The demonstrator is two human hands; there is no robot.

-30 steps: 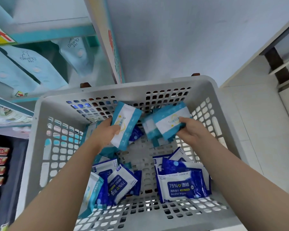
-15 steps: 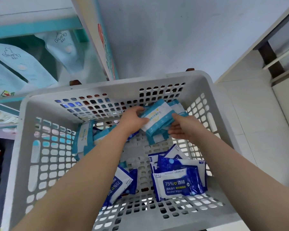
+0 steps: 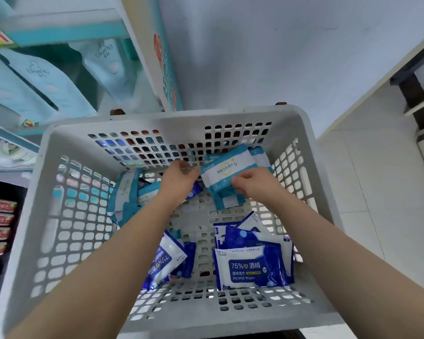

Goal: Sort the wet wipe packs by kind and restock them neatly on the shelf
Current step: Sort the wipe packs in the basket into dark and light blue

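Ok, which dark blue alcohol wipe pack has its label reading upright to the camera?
The front pack of the near-right pile: its 75% label reads upright. The near-left pack lies rotated, its print upside down.

Right grip (image 3: 255,185) holds teal packs (image 3: 227,170) inside basket (image 3: 171,118).

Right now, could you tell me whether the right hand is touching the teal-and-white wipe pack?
Touching: the head view shows the right hand pinching the teal-and-white wipe pack at its lower edge.

Even, cool daylight; soft overall blur, wide-angle bending at edges.
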